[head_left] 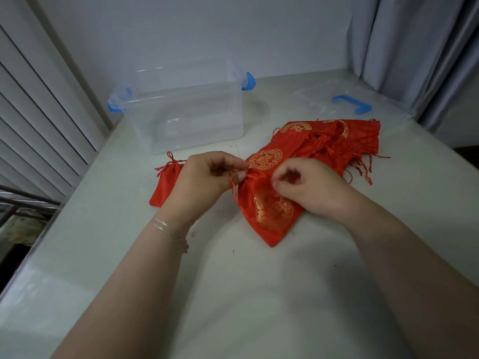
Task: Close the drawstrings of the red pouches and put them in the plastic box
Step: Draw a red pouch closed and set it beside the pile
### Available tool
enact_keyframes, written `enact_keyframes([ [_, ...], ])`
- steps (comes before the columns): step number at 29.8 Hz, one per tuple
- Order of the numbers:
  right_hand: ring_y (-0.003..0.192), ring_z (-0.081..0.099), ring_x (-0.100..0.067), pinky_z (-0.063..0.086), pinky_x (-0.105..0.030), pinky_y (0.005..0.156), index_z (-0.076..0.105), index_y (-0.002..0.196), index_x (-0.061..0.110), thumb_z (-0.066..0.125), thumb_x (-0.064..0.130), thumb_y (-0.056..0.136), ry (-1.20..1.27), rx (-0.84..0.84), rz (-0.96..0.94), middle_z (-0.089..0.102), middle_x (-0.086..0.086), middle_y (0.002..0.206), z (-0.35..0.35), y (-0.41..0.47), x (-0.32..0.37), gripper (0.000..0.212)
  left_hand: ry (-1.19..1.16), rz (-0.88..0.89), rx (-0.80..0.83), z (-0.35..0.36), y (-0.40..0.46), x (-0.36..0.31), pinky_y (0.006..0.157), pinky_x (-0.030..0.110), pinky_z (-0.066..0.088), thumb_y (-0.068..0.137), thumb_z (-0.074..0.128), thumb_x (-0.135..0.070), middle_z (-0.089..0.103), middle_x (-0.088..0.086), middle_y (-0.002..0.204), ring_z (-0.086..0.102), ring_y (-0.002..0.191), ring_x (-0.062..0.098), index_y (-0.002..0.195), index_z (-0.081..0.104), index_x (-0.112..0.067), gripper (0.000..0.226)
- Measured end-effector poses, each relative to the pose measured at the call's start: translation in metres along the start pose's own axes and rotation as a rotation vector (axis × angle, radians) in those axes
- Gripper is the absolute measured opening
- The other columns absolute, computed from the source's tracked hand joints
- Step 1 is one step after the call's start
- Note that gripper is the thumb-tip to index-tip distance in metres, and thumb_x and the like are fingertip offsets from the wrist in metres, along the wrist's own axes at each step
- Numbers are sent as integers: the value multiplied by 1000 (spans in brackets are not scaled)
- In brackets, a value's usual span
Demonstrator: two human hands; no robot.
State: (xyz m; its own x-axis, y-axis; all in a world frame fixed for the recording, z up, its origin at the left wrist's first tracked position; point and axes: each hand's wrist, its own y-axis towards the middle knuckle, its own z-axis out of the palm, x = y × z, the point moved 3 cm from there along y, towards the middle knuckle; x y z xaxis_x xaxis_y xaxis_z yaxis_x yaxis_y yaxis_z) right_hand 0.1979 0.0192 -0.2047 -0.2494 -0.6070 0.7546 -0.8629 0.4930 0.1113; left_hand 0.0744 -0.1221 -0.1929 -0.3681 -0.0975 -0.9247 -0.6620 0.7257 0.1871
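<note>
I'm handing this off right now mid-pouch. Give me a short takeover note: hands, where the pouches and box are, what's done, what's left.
Left hand: pinching the drawstring at the neck of the pouch in hand.
Right hand: fingers closed on the same neck from the other side. The neck looks gathered; the pouch lies on the table.
Plastic box: open, behind the hands, no pouch inside.
Its lid lies far right.
Closed pouch: drawn shut, on the table left of the left hand, not boxed.
Pile of pouches: back right, strings loose.
Left: finish this one, close the pile, box them all.
</note>
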Motion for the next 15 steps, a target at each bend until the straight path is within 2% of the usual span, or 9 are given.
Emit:
enact_keyframes([
  [2,62,52,5,38,-8,63,65,102,26,64,18,87,49,-125,-126,56,20,88,-6,0,7,17,89,77,64,5,-1,-3,78,23,56,78,71,6,71,9,84,67,80,20,81,68,-17,23],
  [3,58,51,1,39,-8,59,65,108,23,59,13,90,159,-146,-168,58,22,85,-7,0,11,21,122,114,98,8,-2,-4,78,25,55,77,71,7,70,10,84,67,80,21,80,66,-16,24],
  [4,54,50,-1,41,-11,56,64,111,20,54,9,93,258,-123,-185,62,25,79,-7,-1,14,23,156,153,130,11,-3,-5,78,25,55,77,70,9,69,8,83,66,79,20,79,63,-15,25],
  [6,48,49,-2,43,-16,49,64,111,17,49,6,95,294,-33,-172,62,27,63,0,-2,17,24,231,228,170,16,-7,-5,78,24,54,77,66,10,68,1,81,65,77,13,79,60,-12,23],
  [9,46,51,-4,46,-20,46,63,106,13,53,3,93,306,31,-97,60,17,53,10,1,11,19,337,315,155,20,-10,-5,78,34,53,74,60,9,65,-3,81,64,79,13,78,57,-16,26],
  [12,51,54,-13,49,-23,46,65,99,15,55,5,92,332,17,-34,60,-4,63,11,5,7,16,409,446,89,22,-10,-9,68,39,50,69,53,8,59,-1,79,60,78,16,75,55,-13,21],
  [15,60,57,-4,46,-18,55,69,97,13,58,8,91,341,1,-42,64,0,73,15,7,5,13,487,561,29,23,-11,-12,65,39,51,70,56,7,58,0,82,56,77,14,80,60,-8,18],
])
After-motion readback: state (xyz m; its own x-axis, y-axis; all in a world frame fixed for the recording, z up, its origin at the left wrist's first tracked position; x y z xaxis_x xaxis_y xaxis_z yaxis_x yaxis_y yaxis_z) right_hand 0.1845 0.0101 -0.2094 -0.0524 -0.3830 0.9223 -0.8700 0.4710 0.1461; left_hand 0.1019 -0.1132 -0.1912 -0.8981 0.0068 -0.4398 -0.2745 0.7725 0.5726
